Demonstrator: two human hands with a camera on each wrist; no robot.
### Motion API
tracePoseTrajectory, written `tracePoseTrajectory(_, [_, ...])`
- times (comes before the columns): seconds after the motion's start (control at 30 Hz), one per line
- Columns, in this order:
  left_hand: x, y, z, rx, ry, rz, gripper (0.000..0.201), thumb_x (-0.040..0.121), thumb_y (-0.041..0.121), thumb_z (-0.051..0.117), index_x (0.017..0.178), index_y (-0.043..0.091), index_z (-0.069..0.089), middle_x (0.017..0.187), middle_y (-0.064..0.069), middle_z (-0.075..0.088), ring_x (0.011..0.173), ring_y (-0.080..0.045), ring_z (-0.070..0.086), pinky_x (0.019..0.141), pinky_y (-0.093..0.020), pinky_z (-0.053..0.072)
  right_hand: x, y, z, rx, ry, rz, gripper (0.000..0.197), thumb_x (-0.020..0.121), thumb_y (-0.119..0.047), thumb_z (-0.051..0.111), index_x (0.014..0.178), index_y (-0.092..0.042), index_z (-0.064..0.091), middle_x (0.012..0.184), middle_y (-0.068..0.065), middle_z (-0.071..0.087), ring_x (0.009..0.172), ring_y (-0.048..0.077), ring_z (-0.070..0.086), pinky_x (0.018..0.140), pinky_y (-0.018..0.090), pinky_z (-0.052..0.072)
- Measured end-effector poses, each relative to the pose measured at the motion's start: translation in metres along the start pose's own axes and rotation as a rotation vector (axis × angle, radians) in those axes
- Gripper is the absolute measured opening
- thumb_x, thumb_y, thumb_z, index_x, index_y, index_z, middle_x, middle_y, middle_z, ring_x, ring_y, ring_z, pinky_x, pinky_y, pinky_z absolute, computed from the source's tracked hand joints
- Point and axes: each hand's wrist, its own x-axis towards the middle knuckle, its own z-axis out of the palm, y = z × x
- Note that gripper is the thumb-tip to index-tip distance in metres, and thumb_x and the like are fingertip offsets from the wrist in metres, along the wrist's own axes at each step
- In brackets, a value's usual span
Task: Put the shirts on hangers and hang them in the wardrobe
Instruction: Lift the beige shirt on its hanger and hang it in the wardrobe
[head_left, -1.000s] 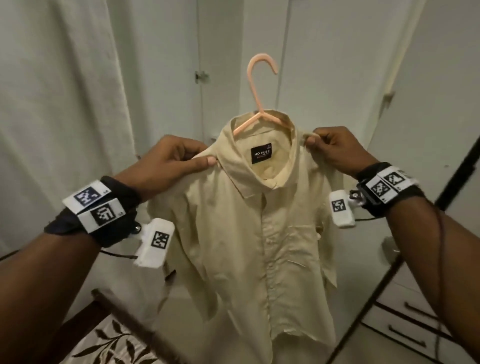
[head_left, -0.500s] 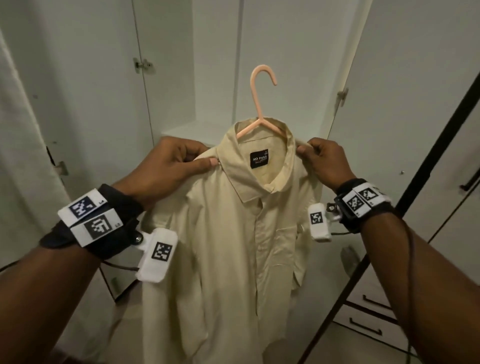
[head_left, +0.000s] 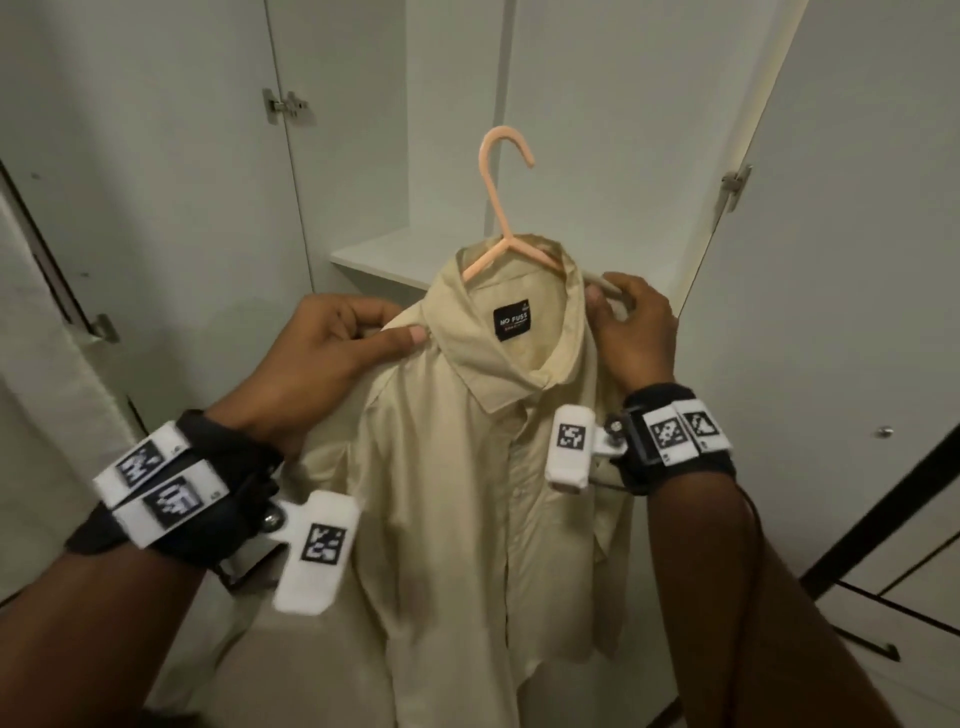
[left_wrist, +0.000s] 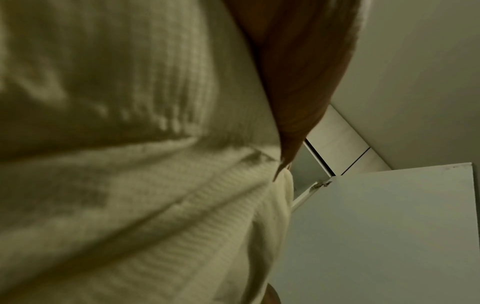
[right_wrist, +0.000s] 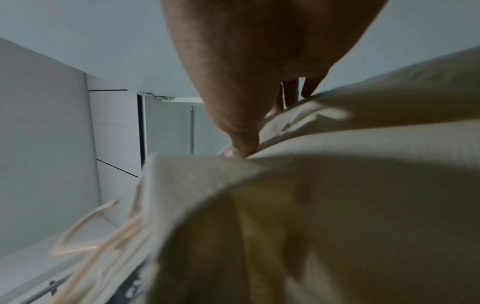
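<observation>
A cream shirt (head_left: 457, 493) with a black neck label hangs on a peach plastic hanger (head_left: 501, 208), held up in front of the open wardrobe (head_left: 395, 254). My left hand (head_left: 337, 353) pinches the shirt's left shoulder, thumb on top of the fabric. On the other side my right hand (head_left: 623, 322) grips the right shoulder and the hanger's end. The left wrist view is filled by the shirt (left_wrist: 130, 164). In the right wrist view the shirt (right_wrist: 337, 205) and the hanger's hook (right_wrist: 78, 232) show below my right hand (right_wrist: 244, 148).
White wardrobe doors stand open on both sides, left (head_left: 156, 208) and right (head_left: 857, 260). A white shelf (head_left: 384, 260) lies inside behind the shirt. Drawers with dark handles (head_left: 872, 639) are at the lower right. A metal rail (right_wrist: 192, 129) shows in the right wrist view.
I have turned and stepped toward the wardrobe; the shirt on its hanger now sits in front of the open compartment and shelf. Both hands keep their hold on the shoulders.
</observation>
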Motion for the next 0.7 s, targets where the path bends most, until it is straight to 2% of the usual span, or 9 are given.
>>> tracePoseTrajectory(0.1, [0.022,0.004,0.016,-0.019,0.03,-0.002,0.012,0.09,0.011,0.069,0.081,0.005,0.075,0.077,-0.012,0.074,0.066,-0.015,0.066,0.061,-0.023,0.05,0.009,-0.01,-0.003,0.084,-0.002,0.048,0.038,0.09,-0.026,0.066,0.127,-0.021,0.063,0.134,-0.002,0.06,0.127,0.018,0.052,0.111,0.035,0.039])
tracePoseTrajectory(0.17, [0.043,0.003,0.026,-0.038,0.056,0.001,0.018,0.089,0.015,0.072,0.088,-0.003,0.074,0.088,-0.025,0.073,0.074,-0.025,0.064,0.07,-0.034,0.05,0.01,-0.017,-0.008,0.136,0.011,0.045,0.039,0.092,-0.022,0.065,0.13,-0.023,0.061,0.137,-0.005,0.058,0.126,0.015,0.052,0.106,0.03,0.042])
tracePoseTrajectory(0.27, [0.076,0.002,0.044,-0.088,0.089,0.007,0.041,0.082,0.024,0.074,0.087,-0.015,0.063,0.08,-0.026,0.065,0.072,-0.027,0.051,0.068,-0.039,0.04,0.005,-0.025,-0.014,0.208,0.079,0.021,0.033,0.092,-0.024,0.065,0.125,-0.027,0.064,0.123,-0.008,0.063,0.102,0.002,0.061,0.086,0.02,0.049])
tracePoseTrajectory(0.33, [0.102,-0.003,0.058,-0.116,0.101,0.012,0.046,0.08,0.026,0.071,0.082,-0.018,0.057,0.074,-0.016,0.055,0.069,-0.024,0.045,0.065,-0.038,0.035,0.0,-0.029,-0.014,0.266,0.103,-0.011,0.023,0.091,-0.024,0.066,0.113,-0.028,0.069,0.102,-0.012,0.069,0.087,-0.003,0.063,0.086,0.029,0.055])
tracePoseTrajectory(0.4, [0.127,-0.009,0.073,-0.133,0.114,0.015,0.048,0.082,0.027,0.07,0.08,-0.018,0.053,0.072,-0.013,0.052,0.068,-0.023,0.043,0.064,-0.037,0.033,-0.007,-0.038,-0.011,0.308,0.023,-0.041,0.015,0.091,-0.029,0.067,0.105,-0.03,0.072,0.094,-0.013,0.072,0.089,0.004,0.067,0.087,0.042,0.058])
tracePoseTrajectory(0.5, [0.165,-0.012,0.093,-0.196,0.085,-0.013,0.036,0.087,0.024,0.063,0.092,-0.012,0.058,0.078,-0.014,0.058,0.071,-0.022,0.053,0.064,-0.036,0.043,-0.009,-0.053,0.002,0.3,-0.169,-0.097,0.029,0.091,-0.047,0.064,0.113,-0.029,0.07,0.1,-0.015,0.072,0.09,0.003,0.068,0.086,0.038,0.059])
tracePoseTrajectory(0.57, [0.195,-0.017,0.102,-0.293,-0.012,-0.097,0.022,0.096,0.014,0.057,0.112,0.0,0.056,0.093,-0.013,0.065,0.078,-0.021,0.064,0.064,-0.032,0.053,0.001,-0.059,0.014,0.223,-0.226,-0.125,0.046,0.084,-0.063,0.058,0.121,-0.037,0.065,0.108,-0.019,0.068,0.092,-0.001,0.066,0.083,0.03,0.059])
tracePoseTrajectory(0.63, [0.223,-0.021,0.107,-0.382,-0.2,-0.151,0.025,0.101,0.02,0.054,0.122,0.009,0.047,0.106,-0.012,0.063,0.085,-0.019,0.066,0.064,-0.029,0.056,0.018,-0.059,0.029,0.077,-0.205,-0.152,0.038,0.079,-0.073,0.053,0.111,-0.053,0.058,0.11,-0.024,0.059,0.093,-0.006,0.062,0.079,0.019,0.055])
tracePoseTrajectory(0.7, [0.255,-0.023,0.108,-0.4,-0.363,-0.148,0.03,0.102,0.03,0.053,0.124,0.012,0.044,0.111,-0.012,0.061,0.091,-0.019,0.064,0.066,-0.027,0.056,0.04,-0.057,0.041,-0.072,-0.154,-0.163,0.032,0.083,-0.07,0.053,0.111,-0.053,0.055,0.11,-0.022,0.053,0.095,-0.006,0.058,0.081,0.017,0.051])
